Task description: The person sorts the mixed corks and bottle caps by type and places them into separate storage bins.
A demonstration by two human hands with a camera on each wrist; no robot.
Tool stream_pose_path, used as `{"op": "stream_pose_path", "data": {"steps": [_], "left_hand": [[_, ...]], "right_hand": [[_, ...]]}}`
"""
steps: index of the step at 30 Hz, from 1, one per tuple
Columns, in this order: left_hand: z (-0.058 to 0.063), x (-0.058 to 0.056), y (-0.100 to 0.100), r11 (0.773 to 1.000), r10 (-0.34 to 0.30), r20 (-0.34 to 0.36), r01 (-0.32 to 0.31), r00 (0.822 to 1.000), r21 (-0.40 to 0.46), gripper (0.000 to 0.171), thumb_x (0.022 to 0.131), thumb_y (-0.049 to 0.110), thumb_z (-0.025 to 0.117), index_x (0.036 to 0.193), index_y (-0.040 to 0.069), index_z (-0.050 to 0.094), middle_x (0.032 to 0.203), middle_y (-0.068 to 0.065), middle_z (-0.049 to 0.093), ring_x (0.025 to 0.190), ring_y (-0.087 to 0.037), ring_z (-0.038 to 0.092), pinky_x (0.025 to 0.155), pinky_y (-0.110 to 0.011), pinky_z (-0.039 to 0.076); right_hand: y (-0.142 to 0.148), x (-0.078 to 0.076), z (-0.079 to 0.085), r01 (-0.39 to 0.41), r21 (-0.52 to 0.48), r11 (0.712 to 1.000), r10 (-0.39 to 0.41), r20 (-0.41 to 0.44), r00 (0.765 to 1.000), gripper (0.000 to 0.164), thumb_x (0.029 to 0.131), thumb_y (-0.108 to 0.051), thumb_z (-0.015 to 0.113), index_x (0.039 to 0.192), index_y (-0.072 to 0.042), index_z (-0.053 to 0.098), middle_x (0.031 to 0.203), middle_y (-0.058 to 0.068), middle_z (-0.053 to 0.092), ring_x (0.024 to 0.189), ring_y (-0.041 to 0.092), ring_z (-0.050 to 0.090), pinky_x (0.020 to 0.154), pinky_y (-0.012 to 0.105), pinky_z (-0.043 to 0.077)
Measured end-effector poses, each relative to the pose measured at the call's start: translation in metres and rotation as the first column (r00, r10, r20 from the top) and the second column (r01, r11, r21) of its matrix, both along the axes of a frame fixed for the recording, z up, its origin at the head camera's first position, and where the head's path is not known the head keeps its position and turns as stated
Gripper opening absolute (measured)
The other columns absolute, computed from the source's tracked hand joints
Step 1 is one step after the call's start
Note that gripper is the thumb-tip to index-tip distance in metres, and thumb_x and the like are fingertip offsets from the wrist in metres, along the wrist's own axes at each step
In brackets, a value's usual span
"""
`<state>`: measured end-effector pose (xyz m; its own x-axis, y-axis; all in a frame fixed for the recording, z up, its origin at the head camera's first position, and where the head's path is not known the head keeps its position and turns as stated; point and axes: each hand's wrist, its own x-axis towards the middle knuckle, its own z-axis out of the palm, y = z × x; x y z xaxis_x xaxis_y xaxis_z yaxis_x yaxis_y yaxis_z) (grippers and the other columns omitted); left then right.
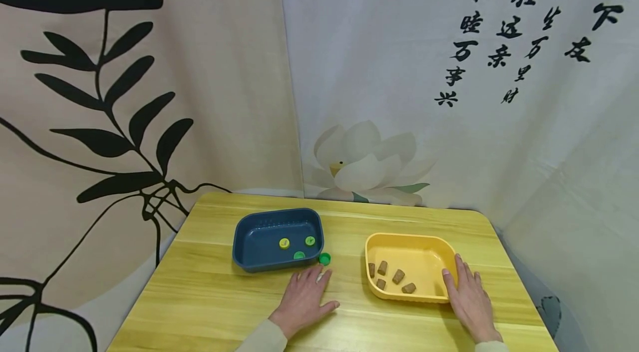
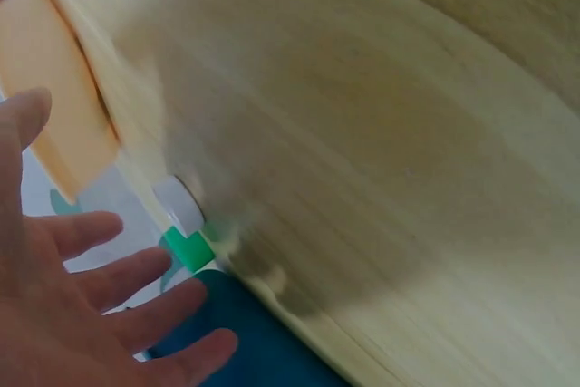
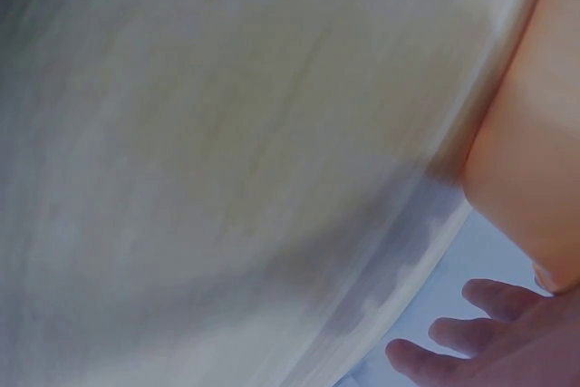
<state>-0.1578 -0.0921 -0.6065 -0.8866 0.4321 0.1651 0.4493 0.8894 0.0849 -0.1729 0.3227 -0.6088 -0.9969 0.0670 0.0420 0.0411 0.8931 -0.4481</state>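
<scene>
My left hand (image 1: pixel 303 299) is low over the table with its fingers spread, and nothing is in its grip. By its fingertips is a small white round piece (image 2: pixel 179 206). A green cap (image 1: pixel 325 259) lies just beyond, beside the near right corner of the dark blue tray (image 1: pixel 254 264). In that tray are a yellow cap (image 1: pixel 284 243) and two green ones. My right hand (image 1: pixel 469 302) rests at the right end of the yellow tray (image 1: pixel 414 297), thumb over the rim, other fingers extended along the outside. Several short brown cork-like plugs (image 1: pixel 398 276) lie in the yellow tray.
The wooden table (image 1: pixel 199 302) carries both trays, blue at left and yellow at right, with a gap between them. Behind the table hangs a pale curtain (image 1: pixel 239 91) with printed black leaves, a lotus and writing.
</scene>
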Motion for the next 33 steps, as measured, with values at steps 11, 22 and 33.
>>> {"op": "stream_pose_path", "data": {"steps": [11,22,33], "left_hand": [[-0.007,-0.005,-0.002,0.997,-0.001,-0.088,-0.006,0.996,-0.083,0.052,0.084,0.038,0.071,0.13,0.015,0.059,0.115,-0.006,0.06,0.107,-0.026,0.057,0.082,-0.05,0.048],[-0.005,-0.012,-0.001,0.995,0.005,-0.151,-0.02,0.989,-0.1,0.035,0.083,0.027,0.072,0.116,0.017,0.066,0.096,-0.004,0.061,0.092,-0.024,0.06,0.073,-0.043,0.049],[-0.003,-0.01,-0.002,0.998,-0.009,-0.113,0.002,0.994,-0.064,0.016,0.08,0.02,0.076,0.095,0.018,0.069,0.086,0.0,0.057,0.083,-0.021,0.06,0.075,-0.042,0.049]], "right_hand": [[0.0,-0.001,0.0,0.0,-0.001,1.0,0.0,0.001,1.0,0.071,0.103,-0.052,0.025,0.156,-0.009,0.003,0.147,0.037,0.024,0.126,0.068,0.017,0.088,0.079,0.025],[0.0,-0.001,0.001,-0.012,0.007,1.0,0.012,-0.006,1.0,0.071,0.103,-0.051,0.024,0.156,-0.008,0.005,0.147,0.037,0.025,0.125,0.068,0.018,0.087,0.079,0.026],[0.0,0.001,0.003,-0.011,0.014,1.0,0.011,0.014,1.0,0.072,0.103,-0.051,0.024,0.155,-0.006,0.004,0.147,0.038,0.023,0.126,0.068,0.017,0.089,0.079,0.025]]}}
